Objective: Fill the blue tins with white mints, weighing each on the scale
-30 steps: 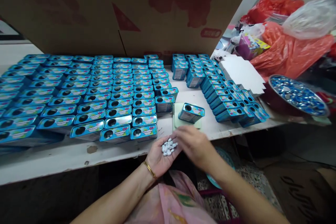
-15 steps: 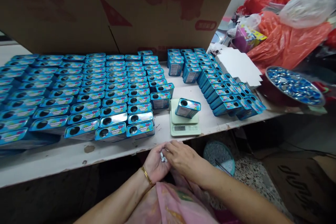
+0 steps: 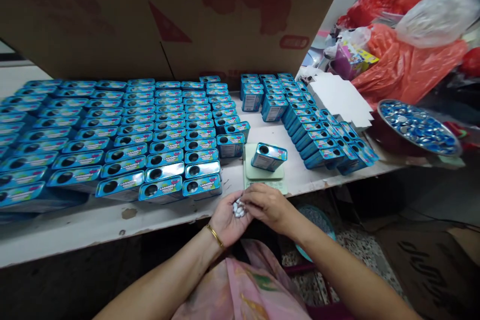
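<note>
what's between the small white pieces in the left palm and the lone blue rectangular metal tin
In the head view, the right hand and, beyond it, the near part of the pale green plastic scale, partly hidden.

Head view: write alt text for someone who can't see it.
A person's cupped left hand holds small whitish pieces, the right hand close beside them. Beyond, a rectangular blue tin stands on a pale green scale, flanked by more blue tins on a white table.

Two hands, dozens of blue tins, one scale, one bracelet.
</note>
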`<state>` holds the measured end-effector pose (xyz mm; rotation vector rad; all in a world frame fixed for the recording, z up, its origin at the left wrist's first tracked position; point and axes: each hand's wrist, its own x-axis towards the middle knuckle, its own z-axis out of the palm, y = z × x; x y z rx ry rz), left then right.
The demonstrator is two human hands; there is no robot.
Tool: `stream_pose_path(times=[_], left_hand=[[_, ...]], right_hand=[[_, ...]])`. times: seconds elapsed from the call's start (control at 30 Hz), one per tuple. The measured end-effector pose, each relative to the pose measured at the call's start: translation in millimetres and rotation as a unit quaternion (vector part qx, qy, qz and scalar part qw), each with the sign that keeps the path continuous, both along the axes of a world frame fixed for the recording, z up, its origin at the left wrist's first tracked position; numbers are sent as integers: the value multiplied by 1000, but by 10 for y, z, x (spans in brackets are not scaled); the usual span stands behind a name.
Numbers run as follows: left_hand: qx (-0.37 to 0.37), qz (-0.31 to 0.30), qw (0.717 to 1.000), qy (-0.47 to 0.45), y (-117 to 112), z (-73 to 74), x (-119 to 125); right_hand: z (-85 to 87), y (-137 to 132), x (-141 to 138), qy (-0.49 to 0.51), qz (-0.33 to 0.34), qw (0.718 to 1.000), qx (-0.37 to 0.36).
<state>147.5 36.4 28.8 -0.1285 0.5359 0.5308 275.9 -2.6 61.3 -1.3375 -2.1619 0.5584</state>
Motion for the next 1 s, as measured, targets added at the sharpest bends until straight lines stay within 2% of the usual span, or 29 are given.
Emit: stream_pose_path(times=[0.13, 0.27, 0.33, 0.43, 0.57, 0.67, 0.77, 0.83, 0.9, 1.0], left_hand=[[25, 25, 999, -6, 165, 174, 156], [48, 39, 998, 9, 296, 296, 245], [50, 34, 998, 29, 327, 302, 241], [38, 37, 997, 59, 328, 258, 189], [27, 36, 996, 80, 276, 180, 111], [28, 15, 996, 85, 201, 130, 68], [18, -6, 996, 82, 77, 60, 0], [7, -13, 997, 75, -31, -8, -75], [-10, -30, 997, 75, -142, -86, -166], [-37, -72, 993, 89, -266, -190, -284]], right_hand=[[220, 191, 176, 89, -42, 995, 19], [464, 450, 386, 83, -89, 990, 73], [491, 584, 485, 66, -109, 988, 86], [428, 739, 598, 39, -131, 986, 91], [392, 779, 674, 11, -146, 984, 102], [473, 643, 631, 20, -150, 982, 113], [474, 348, 412, 36, -106, 990, 82], [346, 95, 179, 23, -50, 998, 40], [137, -150, -61, -18, -2, 1000, -1], [-148, -410, -305, -65, 22, 997, -41]])
